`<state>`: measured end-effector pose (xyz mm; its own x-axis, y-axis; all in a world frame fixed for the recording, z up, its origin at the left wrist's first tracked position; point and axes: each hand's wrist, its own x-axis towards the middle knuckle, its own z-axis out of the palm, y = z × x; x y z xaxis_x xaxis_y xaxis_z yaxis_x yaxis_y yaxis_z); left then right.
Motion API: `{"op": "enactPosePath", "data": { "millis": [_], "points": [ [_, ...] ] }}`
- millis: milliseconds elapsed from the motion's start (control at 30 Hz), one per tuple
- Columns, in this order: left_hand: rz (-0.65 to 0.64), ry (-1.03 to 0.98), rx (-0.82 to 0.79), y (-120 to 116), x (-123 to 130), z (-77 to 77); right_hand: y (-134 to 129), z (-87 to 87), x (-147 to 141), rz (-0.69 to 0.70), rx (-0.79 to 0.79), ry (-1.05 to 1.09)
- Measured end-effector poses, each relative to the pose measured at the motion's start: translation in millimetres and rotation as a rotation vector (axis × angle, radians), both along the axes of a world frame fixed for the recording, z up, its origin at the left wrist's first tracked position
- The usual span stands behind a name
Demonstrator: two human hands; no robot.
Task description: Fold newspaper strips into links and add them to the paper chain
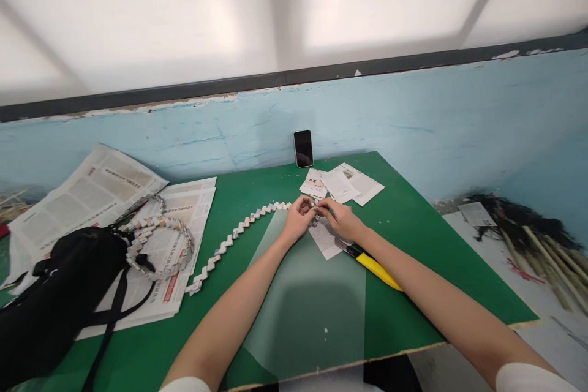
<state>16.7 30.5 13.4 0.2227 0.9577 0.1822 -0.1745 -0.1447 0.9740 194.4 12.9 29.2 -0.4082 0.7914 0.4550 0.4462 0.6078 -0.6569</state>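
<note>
A black bag (87, 272) lies at the left of the tabletop (413, 245), its contents out of sight and its straps trailing over spread newspapers (195, 202). Just beside the bag, a looped paper band (184, 251) rests on those newspapers. A zigzag paper chain (236, 233) lies in a curve across the green surface, from near the newspapers up to the left hand (299, 215). Both forearms reach forward and angle inward, so that the left hand and the right hand (340, 218) meet over the far part of a translucent sheet (316, 318). The left hand is curled, thumb and fingers pinched on the chain's far end; the right hand is bent in from the other side, its fingertips drawn together on the same end, though the fingers hide the exact grip. Below them lies a paper piece (327, 244), with a yellow-handled cutter (379, 271) beside the right forearm. Beyond the hands are loose paper cuttings (340, 185) and an upright phone (304, 149).
</note>
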Motion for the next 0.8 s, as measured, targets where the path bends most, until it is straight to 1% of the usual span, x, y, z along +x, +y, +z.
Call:
{"op": "enactPosePath", "data": {
  "millis": [300,467,567,800],
  "points": [
    [-0.001,-0.006,-0.006,-1,-4,4.4,3,-3.6,1,-0.008,0.003,0.035],
    [0.003,0.001,-0.079,1,-5,5.1,0,-1.1,1,-0.038,-0.016,0.035],
    [0.009,-0.021,-0.086,4,-4,3.1,-1,0.9,-1,-0.036,-0.006,0.036],
    [0.031,0.0,-0.104,9,-5,-5.6,-1,1.9,-2,-0.073,0.022,0.034]
  ]
}}
